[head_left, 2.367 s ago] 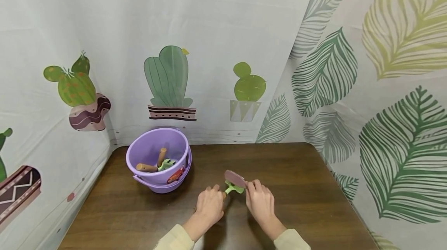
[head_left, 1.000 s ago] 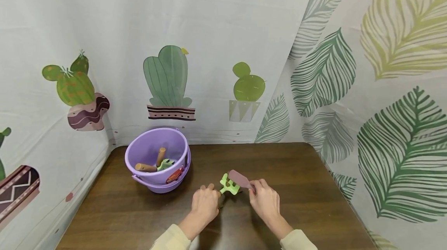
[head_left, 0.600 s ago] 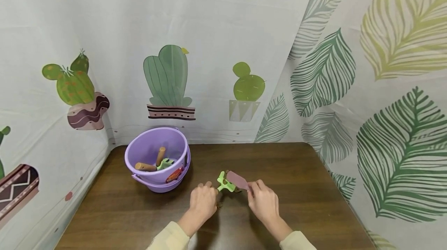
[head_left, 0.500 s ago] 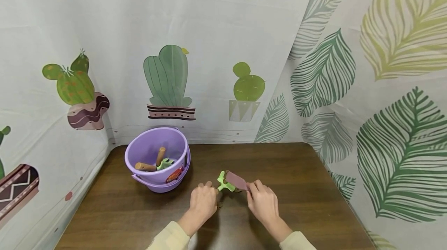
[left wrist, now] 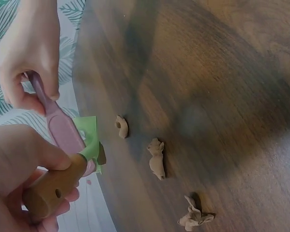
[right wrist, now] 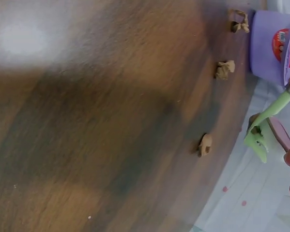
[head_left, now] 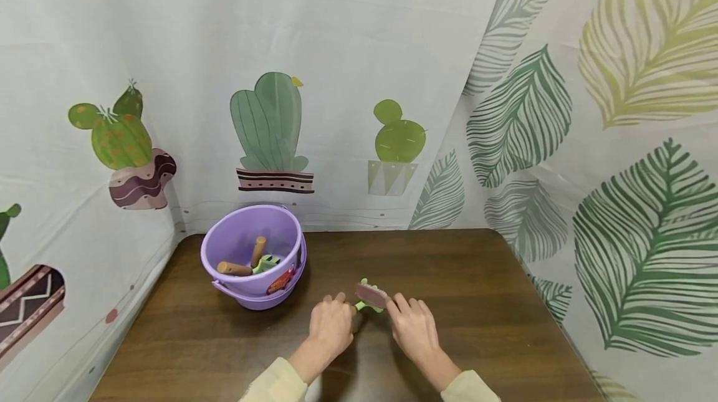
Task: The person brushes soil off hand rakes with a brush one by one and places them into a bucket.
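My left hand (head_left: 331, 328) grips the wooden handle (left wrist: 57, 186) of a small garden rake with a green head (left wrist: 90, 129). The right hand (head_left: 415, 330) pinches the slim handle of a dusty pink brush (head_left: 371, 295), whose bristles face the head camera. The brush overlaps the rake's tines in the head view, and its smooth back shows in the left wrist view. A brown lump (left wrist: 102, 154) sits at the rake's head. Below the tools, several brown clay-like bits lie on the table, among them a curled one (left wrist: 121, 126) and a longer one (left wrist: 157, 158).
A purple bucket (head_left: 247, 227) with its handle folded down stands at the back left of the wooden table (head_left: 449, 265). Inside are more green tools with wooden handles (head_left: 234, 269). Patterned cloth (head_left: 348, 47) hangs behind and at both sides.
The brush has turned from its smooth back to its bristle side and shifted slightly left and down over the rake. My right hand moved left with it; the left hand barely shifted.
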`<state>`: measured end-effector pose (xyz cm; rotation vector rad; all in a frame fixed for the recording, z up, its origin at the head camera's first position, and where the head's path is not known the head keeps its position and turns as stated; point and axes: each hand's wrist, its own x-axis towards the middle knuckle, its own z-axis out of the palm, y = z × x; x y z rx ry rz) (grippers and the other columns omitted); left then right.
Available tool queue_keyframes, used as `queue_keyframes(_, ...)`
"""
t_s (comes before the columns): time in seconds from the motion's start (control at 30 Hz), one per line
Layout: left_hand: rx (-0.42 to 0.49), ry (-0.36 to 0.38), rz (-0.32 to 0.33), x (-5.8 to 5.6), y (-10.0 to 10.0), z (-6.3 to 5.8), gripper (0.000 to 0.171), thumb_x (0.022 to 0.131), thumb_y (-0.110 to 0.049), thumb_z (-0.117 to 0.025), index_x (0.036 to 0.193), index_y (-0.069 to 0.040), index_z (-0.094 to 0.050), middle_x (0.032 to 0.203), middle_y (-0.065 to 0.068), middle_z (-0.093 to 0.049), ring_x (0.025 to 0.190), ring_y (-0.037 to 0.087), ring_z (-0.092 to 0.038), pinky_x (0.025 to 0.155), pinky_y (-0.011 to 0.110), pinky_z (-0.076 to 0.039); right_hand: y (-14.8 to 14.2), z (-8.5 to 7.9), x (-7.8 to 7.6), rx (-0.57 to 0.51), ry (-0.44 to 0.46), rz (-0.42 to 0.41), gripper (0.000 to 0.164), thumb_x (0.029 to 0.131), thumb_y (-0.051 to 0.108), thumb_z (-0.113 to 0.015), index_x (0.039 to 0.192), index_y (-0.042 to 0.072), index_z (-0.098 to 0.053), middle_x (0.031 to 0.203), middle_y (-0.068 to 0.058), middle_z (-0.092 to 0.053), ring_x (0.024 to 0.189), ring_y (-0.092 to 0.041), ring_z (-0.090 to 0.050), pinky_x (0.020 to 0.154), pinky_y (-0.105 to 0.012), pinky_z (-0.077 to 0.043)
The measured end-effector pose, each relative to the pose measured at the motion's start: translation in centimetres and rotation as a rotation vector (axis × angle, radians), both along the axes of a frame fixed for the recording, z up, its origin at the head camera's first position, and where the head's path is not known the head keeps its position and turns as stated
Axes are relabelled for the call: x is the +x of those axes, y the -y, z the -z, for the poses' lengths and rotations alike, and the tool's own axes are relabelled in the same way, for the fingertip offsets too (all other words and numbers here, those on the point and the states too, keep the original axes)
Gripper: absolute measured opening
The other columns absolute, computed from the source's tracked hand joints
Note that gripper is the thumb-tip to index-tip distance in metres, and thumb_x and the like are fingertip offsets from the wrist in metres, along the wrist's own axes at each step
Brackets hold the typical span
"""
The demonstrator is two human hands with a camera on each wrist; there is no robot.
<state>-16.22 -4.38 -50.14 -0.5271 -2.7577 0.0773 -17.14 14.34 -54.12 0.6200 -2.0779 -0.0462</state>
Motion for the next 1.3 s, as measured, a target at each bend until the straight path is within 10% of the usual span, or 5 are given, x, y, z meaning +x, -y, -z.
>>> queue_keyframes(0.93, -0.019, 0.071, -0.050, 0.1, 0.3, 0.5, 0.011, 0.059, -0.024, -0.075, 0.064, -0.024, -0.065, 0.069, -0.001, -0.050, 0.062, 0.019, -0.048, 0.043, 0.032, -0.040, -0.7, -2.5, -0.6, -0.129, -0.200, 0.035, 0.015, 0.076, 0.008, -0.052, 0.077, 0.006, -0.067, 0.068, -0.002, -0.056, 0.042, -0.016, -0.037, 0.042, -0.025, -0.023)
queue_keyframes(1.3, 0.004, 0.004, -0.003, 0.0, 1.0, 1.1, 0.012, 0.058, -0.019, -0.072, 0.065, -0.025, -0.065, 0.067, -0.001, -0.048, 0.059, 0.019, -0.046, 0.044, 0.030, -0.038, -0.1, -1.8, -0.2, -0.035, -0.104, -0.040, 0.024, 0.083, 0.010, -0.041, 0.076, 0.008, -0.064, 0.069, -0.001, -0.054, 0.045, -0.015, -0.038, 0.046, -0.021, -0.022)
